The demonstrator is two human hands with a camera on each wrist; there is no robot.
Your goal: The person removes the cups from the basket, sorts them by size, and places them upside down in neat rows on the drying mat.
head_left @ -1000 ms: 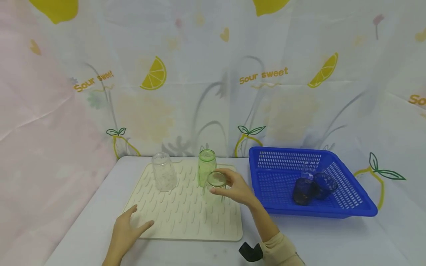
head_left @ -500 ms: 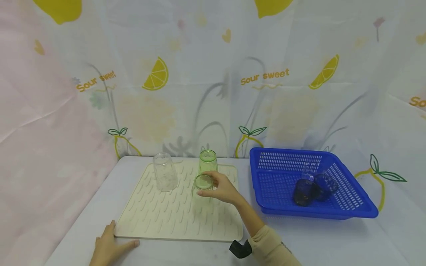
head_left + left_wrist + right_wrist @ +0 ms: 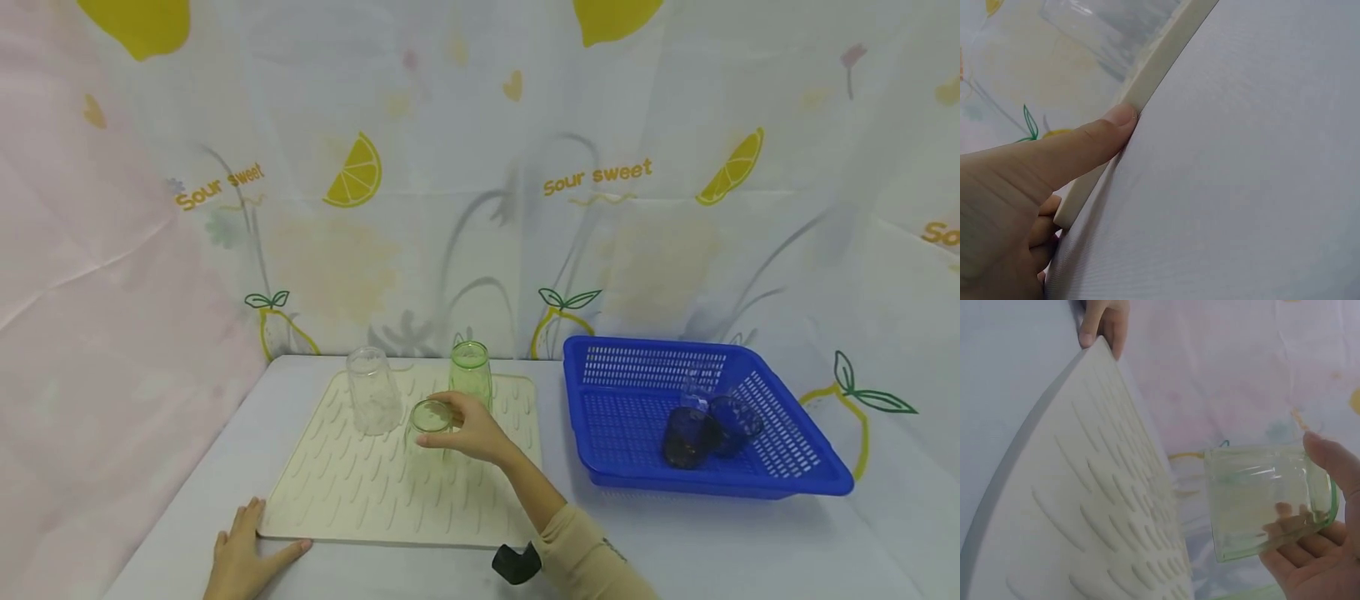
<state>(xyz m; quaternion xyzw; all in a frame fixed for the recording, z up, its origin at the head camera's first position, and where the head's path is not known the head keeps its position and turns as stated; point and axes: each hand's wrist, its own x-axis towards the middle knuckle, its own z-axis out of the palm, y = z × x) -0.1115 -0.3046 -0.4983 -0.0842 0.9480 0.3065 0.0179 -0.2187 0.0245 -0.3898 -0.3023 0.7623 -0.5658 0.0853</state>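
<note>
My right hand [image 3: 468, 429] holds a pale green glass [image 3: 426, 433] between thumb and fingers, near its thick base. In the right wrist view the glass [image 3: 1260, 503] is base-up, its rim end apart from the cream ridged drying mat [image 3: 1104, 506]. My left hand [image 3: 243, 554] touches the near left corner of the mat [image 3: 352, 500]. In the left wrist view the thumb [image 3: 1119, 119] lies against its front edge, the other fingers along its left side. On the mat stand a clear glass [image 3: 373, 400] and, partly behind my right hand, a taller green glass [image 3: 471, 367].
A blue plastic basket [image 3: 600, 479] stands at the right with dark glasses [image 3: 686, 437] and a clear one [image 3: 696, 392] inside. Behind the white table hangs a lemon-print cloth [image 3: 450, 208]. A black object [image 3: 516, 564] sits by the right sleeve.
My right hand has carried the pale green glass leftward over the mat, toward the clear glass. My left hand has moved down and left onto the mat's corner, then stayed there.
</note>
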